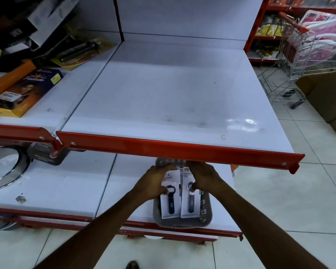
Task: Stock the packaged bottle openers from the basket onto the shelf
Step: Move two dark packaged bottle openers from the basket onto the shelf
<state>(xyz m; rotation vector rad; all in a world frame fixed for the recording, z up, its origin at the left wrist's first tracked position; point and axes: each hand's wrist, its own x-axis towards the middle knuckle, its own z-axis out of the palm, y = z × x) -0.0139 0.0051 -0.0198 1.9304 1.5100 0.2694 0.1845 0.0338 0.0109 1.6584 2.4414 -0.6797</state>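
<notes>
A grey basket (pixel 182 223) sits on the lower white shelf, its far end hidden under the red front rail of the upper shelf (pixel 163 90). My left hand (pixel 153 183) grips a carded dark-blue bottle opener (pixel 171 204) by its upper part. My right hand (pixel 204 176) grips a second carded bottle opener (pixel 190 206) the same way. Both packs lie side by side over the basket, and I cannot tell whether they are lifted off it. More packs show at the basket's far end under the rail.
The upper shelf's red rail (pixel 178 150) overhangs the basket just beyond my hands. Boxed goods (pixel 23 90) fill the shelf at the left. A round metal tin (pixel 6 167) sits lower left. A shopping trolley (pixel 303 55) and cardboard boxes (pixel 326 94) stand at the right.
</notes>
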